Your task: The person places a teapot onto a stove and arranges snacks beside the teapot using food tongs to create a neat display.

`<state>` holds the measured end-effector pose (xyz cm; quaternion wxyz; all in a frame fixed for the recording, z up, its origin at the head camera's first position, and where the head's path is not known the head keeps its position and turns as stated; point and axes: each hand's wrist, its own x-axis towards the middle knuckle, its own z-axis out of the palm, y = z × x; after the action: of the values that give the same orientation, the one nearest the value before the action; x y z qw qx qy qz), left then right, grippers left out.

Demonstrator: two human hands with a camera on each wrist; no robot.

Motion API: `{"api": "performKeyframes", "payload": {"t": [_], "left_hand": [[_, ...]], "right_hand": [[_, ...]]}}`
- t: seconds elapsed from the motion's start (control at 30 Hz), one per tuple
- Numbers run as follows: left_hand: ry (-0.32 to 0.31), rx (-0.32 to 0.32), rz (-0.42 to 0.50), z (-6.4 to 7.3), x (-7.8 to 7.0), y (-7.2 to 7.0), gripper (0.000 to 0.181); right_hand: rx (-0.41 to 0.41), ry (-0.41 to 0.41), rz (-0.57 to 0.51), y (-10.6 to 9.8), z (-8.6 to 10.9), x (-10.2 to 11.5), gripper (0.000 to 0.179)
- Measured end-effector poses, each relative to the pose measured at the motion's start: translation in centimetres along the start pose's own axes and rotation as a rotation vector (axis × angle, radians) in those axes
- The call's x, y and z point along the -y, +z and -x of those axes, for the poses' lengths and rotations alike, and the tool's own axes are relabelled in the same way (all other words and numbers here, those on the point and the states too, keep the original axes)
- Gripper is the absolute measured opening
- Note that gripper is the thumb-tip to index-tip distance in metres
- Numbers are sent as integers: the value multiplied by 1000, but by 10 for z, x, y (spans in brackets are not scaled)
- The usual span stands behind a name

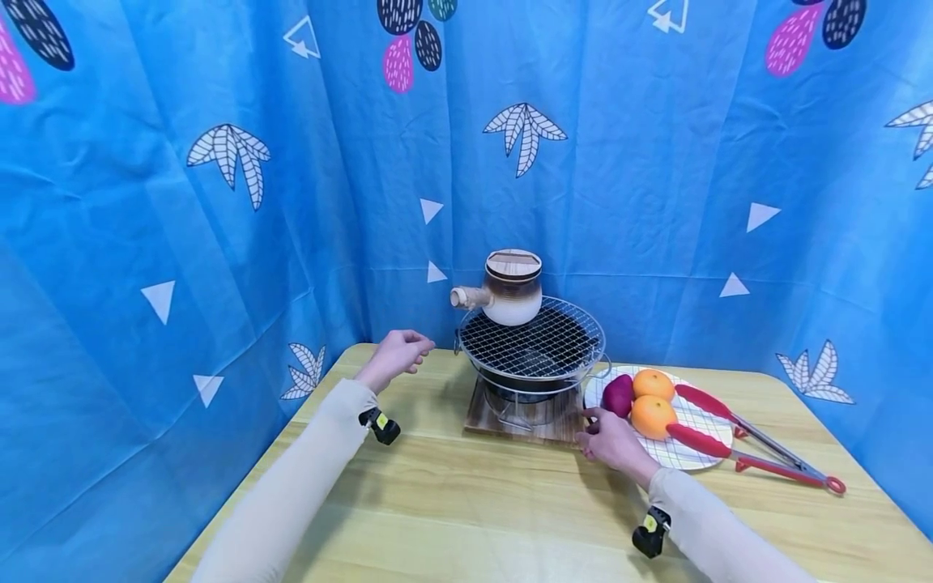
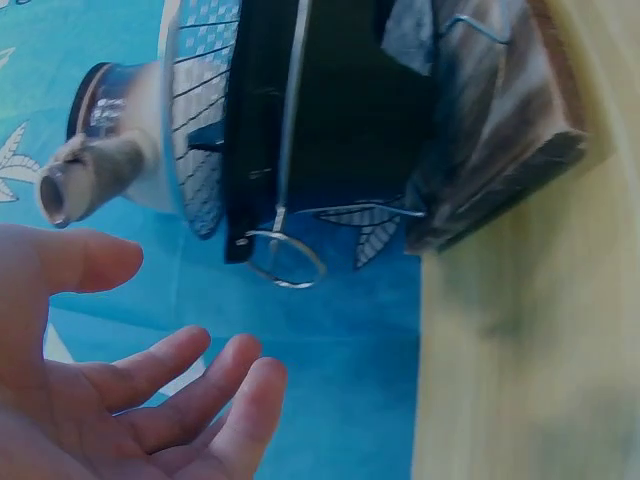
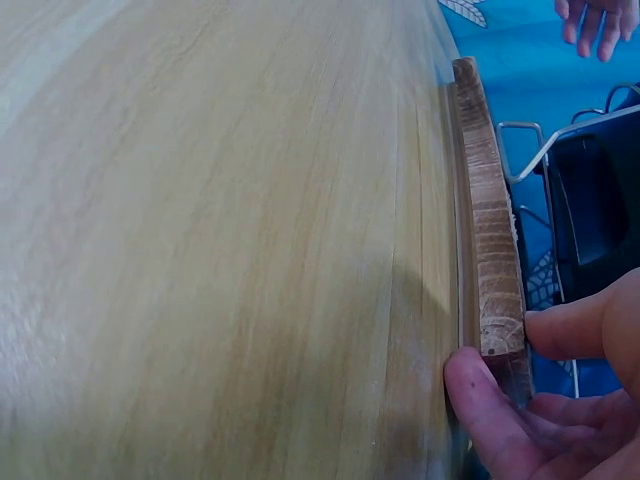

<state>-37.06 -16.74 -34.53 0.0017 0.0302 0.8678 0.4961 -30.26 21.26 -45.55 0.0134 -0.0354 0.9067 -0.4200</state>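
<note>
My right hand [image 1: 615, 444] pinches the near right corner of a brown wooden board [image 1: 483, 414]. In the right wrist view the thumb lies on the top of the board [image 3: 490, 220], with a finger at its lower edge. A round tabletop grill [image 1: 528, 385] with a wire grate [image 1: 561, 336] stands on the board. On the grate sits a white and brown side-handled pot [image 1: 513, 304] with a wooden lid [image 1: 513, 261]. Left of the grill my left hand [image 1: 396, 358] hovers with relaxed fingers, apart from the pot's handle [image 2: 95, 180] and holding nothing.
Beside my right hand is a checked plate [image 1: 692, 461] bearing two oranges [image 1: 653, 416] and a purple round item [image 1: 619, 395]. Red-tipped tongs [image 1: 776, 441] lean across its right rim. Blue curtains [image 1: 627, 202] enclose the wooden table [image 1: 466, 502] behind and at the sides.
</note>
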Motion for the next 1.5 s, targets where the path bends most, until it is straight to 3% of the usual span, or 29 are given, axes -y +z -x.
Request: {"api": "performKeyframes", "payload": {"t": [0.7, 0.87, 1.13, 1.37, 1.5], "left_hand": [[-2, 29, -52, 11, 32, 41, 35], [-16, 61, -50, 14, 38, 49, 39], [-40, 130, 33, 17, 44, 66, 35], [-3, 157, -9, 18, 47, 82, 30], [-16, 171, -17, 18, 47, 89, 31]], "right_hand": [[3, 7, -1, 0, -2, 0, 52], [11, 5, 0, -1, 0, 1, 52], [15, 12, -3, -2, 0, 0, 53], [18, 17, -10, -2, 1, 1, 54], [20, 21, -6, -3, 1, 2, 53]]}}
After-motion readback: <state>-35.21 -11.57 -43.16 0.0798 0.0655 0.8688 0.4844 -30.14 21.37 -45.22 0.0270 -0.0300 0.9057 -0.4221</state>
